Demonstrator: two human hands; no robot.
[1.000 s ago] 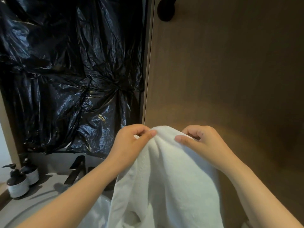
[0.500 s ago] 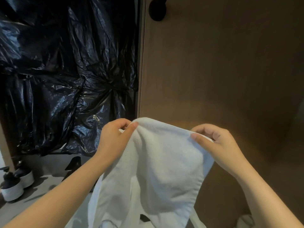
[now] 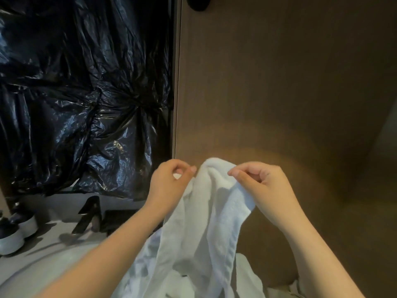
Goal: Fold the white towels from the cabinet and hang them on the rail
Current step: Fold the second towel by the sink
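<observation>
Background: a brown wood panel (image 3: pixel 279 82) fills the right and centre of the view, with crumpled black plastic sheeting (image 3: pixel 75 93) covering the left. Below the sheeting is a pale counter (image 3: pixel 53 239) with a black faucet (image 3: pixel 90 214) and dispenser bottles (image 3: pixel 12 235) at the far left. A round black fitting (image 3: pixel 197 4) shows at the top edge of the panel. Whether it belongs to the rail cannot be told, and no rail is otherwise in view. The white towel (image 3: pixel 206 222) is held up in front of the panel, unfolded and bunched. The left hand (image 3: pixel 169 186) pinches the towel's upper edge between thumb and forefinger, with a scrap of white visible inside the curl. The right hand (image 3: pixel 266 186) pinches the same edge just beside it, with the fingers curled and narrow. The two hands are near each other and level, and a hump of cloth rises between them. From the fingers the towel hangs straight down and toward the person, so its long axis is vertical, and the lower end gathers in loose folds at the bottom of the frame. Assessment: the folding has not yet been done. The gripped edge runs left to right between the hands, so the next move likely calls for drawing them apart along it until the cloth hangs flat. Neither hand is nearer, as both are already on the edge.
</observation>
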